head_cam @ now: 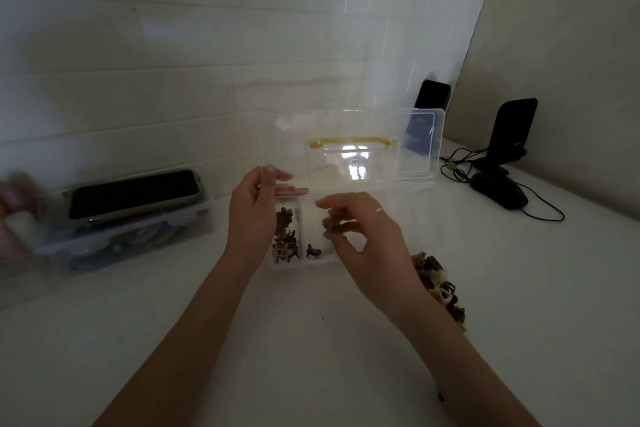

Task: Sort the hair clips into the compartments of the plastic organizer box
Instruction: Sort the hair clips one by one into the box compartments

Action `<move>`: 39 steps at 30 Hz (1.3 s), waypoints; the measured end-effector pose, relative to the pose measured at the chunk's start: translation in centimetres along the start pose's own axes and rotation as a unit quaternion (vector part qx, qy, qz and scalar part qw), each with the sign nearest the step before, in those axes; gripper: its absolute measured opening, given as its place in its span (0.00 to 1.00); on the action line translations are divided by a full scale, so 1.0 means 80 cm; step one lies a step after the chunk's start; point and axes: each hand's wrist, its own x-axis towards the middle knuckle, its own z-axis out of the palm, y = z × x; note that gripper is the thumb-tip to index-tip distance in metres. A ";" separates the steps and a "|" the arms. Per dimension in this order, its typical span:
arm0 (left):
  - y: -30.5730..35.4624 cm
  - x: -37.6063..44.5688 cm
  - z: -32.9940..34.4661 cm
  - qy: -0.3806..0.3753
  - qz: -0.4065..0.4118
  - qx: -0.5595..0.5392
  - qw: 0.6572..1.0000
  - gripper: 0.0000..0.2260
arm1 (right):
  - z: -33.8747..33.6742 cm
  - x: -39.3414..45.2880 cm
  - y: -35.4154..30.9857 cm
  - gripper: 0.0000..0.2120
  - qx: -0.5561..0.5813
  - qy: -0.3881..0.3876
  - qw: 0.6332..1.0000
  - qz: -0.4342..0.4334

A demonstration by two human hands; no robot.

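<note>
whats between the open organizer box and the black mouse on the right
In the head view, only bare white tabletop lies between the organizer box and the mouse; its cables run farther back.

1 head-worn wide-angle view, looked forward and down, close over both forearms, white table [311, 374] filled the lower frame, wall behind

A white table [311, 357] is carrying the clear organizer box [304, 262] at its middle, a loose pile of hair clips [438, 282] just right of it, a lidded storage box [114, 236] left, and a mouse [498, 192] far right.
</note>
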 end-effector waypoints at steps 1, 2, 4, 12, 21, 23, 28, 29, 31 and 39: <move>-0.001 0.000 0.000 -0.001 -0.002 0.000 1.000 0.14 | 0.004 -0.001 0.000 0.18 -0.043 -0.015 0.999 -0.015; -0.002 0.000 0.000 -0.002 -0.004 -0.001 1.000 0.14 | 0.008 -0.001 0.000 0.18 -0.083 -0.030 0.996 -0.028; -0.002 0.001 0.000 0.000 -0.010 0.000 1.000 0.15 | 0.010 -0.001 0.004 0.19 -0.113 -0.037 0.993 -0.027; -0.003 0.002 0.000 -0.004 -0.011 -0.007 1.000 0.15 | -0.056 0.004 0.023 0.17 -0.103 0.092 0.986 0.090; -0.001 0.001 0.001 0.000 -0.007 -0.017 1.000 0.15 | -0.120 -0.016 0.054 0.14 -0.207 0.058 0.951 0.220; -0.002 0.000 0.002 0.006 0.000 -0.015 1.000 0.15 | -0.122 -0.019 0.056 0.14 -0.194 -0.005 0.956 0.221; 0.001 -0.003 0.002 0.023 0.003 -0.018 1.000 0.15 | -0.103 -0.022 0.042 0.13 -0.195 -0.085 0.967 0.142; -0.001 -0.002 0.002 0.025 0.001 -0.015 1.000 0.15 | -0.098 -0.021 0.040 0.12 -0.217 -0.098 0.964 0.123; -0.003 -0.001 0.001 0.027 -0.002 -0.014 1.000 0.15 | -0.089 -0.023 0.042 0.09 -0.267 -0.118 0.952 0.089; -0.009 0.004 -0.003 0.041 -0.018 -0.017 0.999 0.16 | -0.074 -0.029 0.040 0.14 -0.361 -0.137 0.908 0.162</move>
